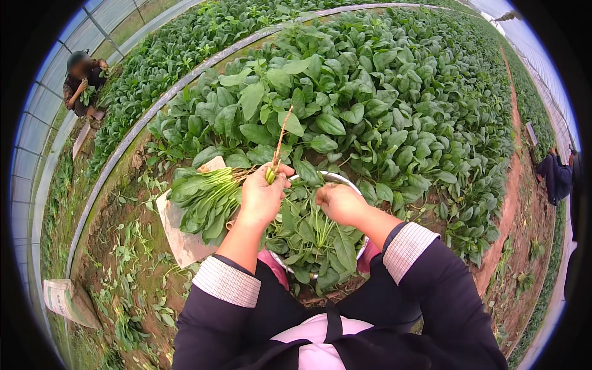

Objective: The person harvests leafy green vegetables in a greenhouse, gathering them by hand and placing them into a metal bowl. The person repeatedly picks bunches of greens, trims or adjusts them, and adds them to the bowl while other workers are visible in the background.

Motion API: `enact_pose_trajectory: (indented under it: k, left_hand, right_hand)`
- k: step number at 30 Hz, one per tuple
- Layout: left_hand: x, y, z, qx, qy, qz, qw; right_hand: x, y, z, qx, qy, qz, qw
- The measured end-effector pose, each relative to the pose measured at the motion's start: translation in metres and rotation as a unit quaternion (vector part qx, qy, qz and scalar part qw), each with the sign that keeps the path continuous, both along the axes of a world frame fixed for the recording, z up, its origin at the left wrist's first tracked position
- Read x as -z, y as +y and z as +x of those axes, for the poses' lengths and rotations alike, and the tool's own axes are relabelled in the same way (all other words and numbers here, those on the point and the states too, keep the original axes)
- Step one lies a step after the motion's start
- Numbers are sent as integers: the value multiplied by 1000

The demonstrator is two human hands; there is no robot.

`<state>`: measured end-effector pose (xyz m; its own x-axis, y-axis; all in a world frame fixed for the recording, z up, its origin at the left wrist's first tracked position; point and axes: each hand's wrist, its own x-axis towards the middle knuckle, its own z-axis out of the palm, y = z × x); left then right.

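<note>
My left hand grips a spinach plant by its stem base, with the long tan root pointing up and away from me. Fingers curled, my right hand is over a white basin; its fingertips are turned away, so whether it pinches anything is unclear. Loose green leaves fill the basin between my knees. Just left of my left wrist, a bunch of spinach lies on a pale board, leaves to the left and roots towards my hand.
Dense spinach grows ahead. A grey hose curves along the left. A printed sack stands at lower left, near spinach bunches on the soil. One person crouches at far left holding greens; another person is at far right.
</note>
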<state>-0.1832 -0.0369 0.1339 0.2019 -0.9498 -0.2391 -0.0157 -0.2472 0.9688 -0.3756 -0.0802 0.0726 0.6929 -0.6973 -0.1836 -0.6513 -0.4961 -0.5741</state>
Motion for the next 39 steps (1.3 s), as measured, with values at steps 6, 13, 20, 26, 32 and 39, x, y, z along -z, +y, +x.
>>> enact_pose_trajectory:
  k: [6, 13, 20, 26, 32, 39]
  left_hand:
    - [-3, 3, 8, 8, 1, 1, 1000]
    - [-3, 5, 17, 11, 3, -9, 1000]
    - [4, 2, 22, 22, 25, -9, 999]
    - [-15, 8, -1, 118, 97, 17, 988]
    - [-12, 8, -24, 154, 94, -21, 983]
    - [9, 7, -37, 149, 91, -97, 980]
  right_hand:
    - [70, 67, 8, -292, 219, -22, 931]
    - [110, 67, -2, -355, 212, -97, 905]
    - [12, 41, -2, -208, 191, -95, 955]
    - [-84, 9, -3, 105, -213, -143, 961]
    - [-90, 20, 30, 208, -373, 172, 888]
    - [-110, 28, 14, 75, -327, 38, 941]
